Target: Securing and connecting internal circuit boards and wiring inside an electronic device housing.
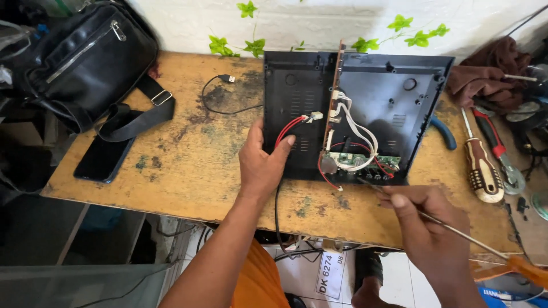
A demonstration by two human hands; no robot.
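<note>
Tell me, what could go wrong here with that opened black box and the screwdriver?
The screwdriver tip sits right by the small green circuit board and loose red and white wires; a slip might nick them. The left hand only presses on the black case, so it could shift. The upright board stands on edge and may tip.

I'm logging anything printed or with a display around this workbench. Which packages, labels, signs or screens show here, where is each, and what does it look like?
Phone: flat on the table's left edge by the bag strap, a black rectangle with a dark screen.
Plate-like sign: below the table's front edge, a white rectangle with dark characters, tilted.
Blue package: bottom right corner, blue with pale print, mostly cut off.
No other screens or labels can be made out.
</note>
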